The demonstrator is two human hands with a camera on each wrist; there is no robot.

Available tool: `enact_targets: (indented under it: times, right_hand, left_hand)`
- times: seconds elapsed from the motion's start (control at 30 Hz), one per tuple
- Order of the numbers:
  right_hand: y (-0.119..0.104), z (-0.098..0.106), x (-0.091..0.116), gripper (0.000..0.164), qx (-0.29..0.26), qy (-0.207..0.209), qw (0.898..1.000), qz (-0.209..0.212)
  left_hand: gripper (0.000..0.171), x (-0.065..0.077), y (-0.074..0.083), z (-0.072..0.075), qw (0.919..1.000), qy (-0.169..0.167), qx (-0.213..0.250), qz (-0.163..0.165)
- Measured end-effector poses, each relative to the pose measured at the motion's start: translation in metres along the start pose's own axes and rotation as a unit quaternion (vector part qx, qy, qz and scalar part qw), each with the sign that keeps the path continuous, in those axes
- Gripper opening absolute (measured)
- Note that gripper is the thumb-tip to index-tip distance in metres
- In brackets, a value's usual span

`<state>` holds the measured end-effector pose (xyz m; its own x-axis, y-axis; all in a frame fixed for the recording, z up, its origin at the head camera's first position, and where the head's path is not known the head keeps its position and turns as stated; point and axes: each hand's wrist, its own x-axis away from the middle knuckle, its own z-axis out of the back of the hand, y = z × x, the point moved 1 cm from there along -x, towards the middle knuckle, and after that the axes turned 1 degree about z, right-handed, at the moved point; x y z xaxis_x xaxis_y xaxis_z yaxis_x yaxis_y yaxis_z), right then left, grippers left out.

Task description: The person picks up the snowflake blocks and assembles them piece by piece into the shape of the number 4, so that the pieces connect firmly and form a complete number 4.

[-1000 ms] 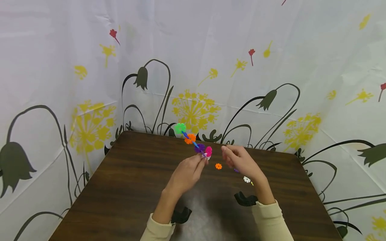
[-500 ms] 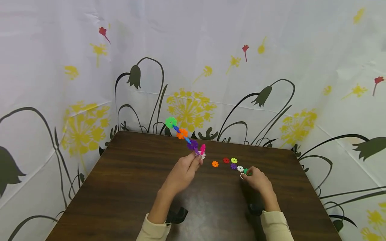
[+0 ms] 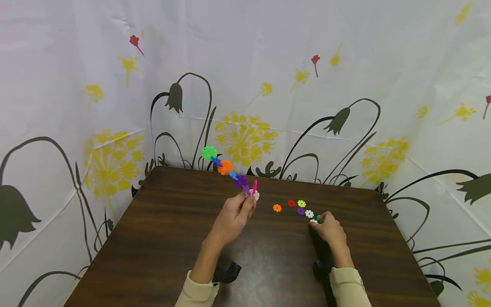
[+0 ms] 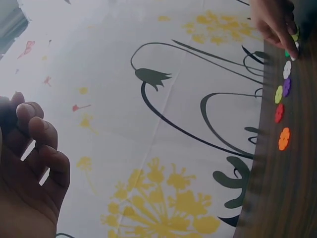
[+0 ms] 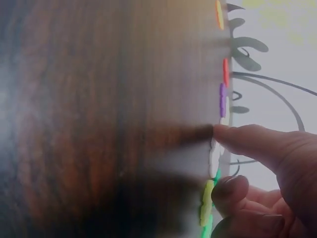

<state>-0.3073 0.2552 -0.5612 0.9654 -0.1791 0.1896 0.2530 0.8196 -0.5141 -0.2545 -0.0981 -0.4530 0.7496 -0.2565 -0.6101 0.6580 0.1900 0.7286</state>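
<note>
My left hand [image 3: 232, 215] pinches the lower end of a raised chain of interlocking flower discs. The chain slants up to the left through a purple disc [image 3: 241, 181] and an orange disc [image 3: 225, 167] to a green disc [image 3: 209, 153] at its tip. A pink disc [image 3: 255, 186] and a white one stand by the fingertips. In the left wrist view the chain is hidden. Low over the table, my right hand [image 3: 332, 232] has thumb and fingers at opposite edges of a white flower disc [image 5: 214, 159], pinching it.
Loose flower discs lie on the dark wooden table [image 3: 172, 230]: an orange one [image 3: 277, 208], a red one [image 3: 291, 203], a yellow-green one [image 3: 301, 204], a purple one and another white one. Green and yellow discs [image 5: 206, 203] sit by my right fingers. A flower-printed curtain [image 3: 245, 51] hangs behind.
My right hand has moved from beside the chain down and right to the loose discs, and stays at the white one. My left hand still holds the chain, now turned slightly leftward.
</note>
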Motion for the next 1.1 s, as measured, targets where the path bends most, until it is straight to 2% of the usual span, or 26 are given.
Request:
enact_targets:
  times: [0.3,0.43,0.57,0.67,0.77,0.87,0.97,1.1]
  right_hand:
    - [0.004,0.002,0.003,0.046,0.012,-0.002,1.0,-0.021]
    - [0.007,0.002,0.0,0.043,-0.002,-0.004,1.0,-0.019]
    - [0.01,0.002,-0.006,0.035,-0.03,-0.004,1.0,0.009]
    - [0.01,0.002,-0.006,0.03,-0.075,0.004,0.996,0.042]
    - [0.001,0.006,0.0,0.025,-0.147,0.008,0.986,0.076]
    - [-0.011,0.015,0.01,0.026,-0.211,0.007,0.97,0.118]
    - [-0.03,0.033,0.024,0.029,-0.25,0.017,0.955,0.156]
    - [-0.059,0.063,0.042,0.034,-0.293,0.035,0.935,0.198]
  left_hand:
    - [0.02,-0.001,-0.002,-0.002,0.9999,-0.012,0.0,-0.011]
    - [0.02,-0.002,-0.002,-0.002,0.9998,-0.013,-0.005,-0.013]
    - [0.019,-0.002,-0.002,-0.003,0.9997,-0.021,-0.007,-0.007]
    - [0.02,-0.002,-0.001,-0.005,0.9996,-0.029,-0.003,-0.003]
    - [0.021,-0.003,0.0,-0.008,0.9995,-0.032,0.007,0.002]
    - [0.021,-0.003,0.002,-0.011,0.9989,-0.041,0.022,0.006]
    - [0.021,-0.003,0.003,-0.015,0.9984,-0.046,0.031,0.009]
    - [0.022,-0.005,0.005,-0.02,0.9991,-0.025,0.034,-0.006]
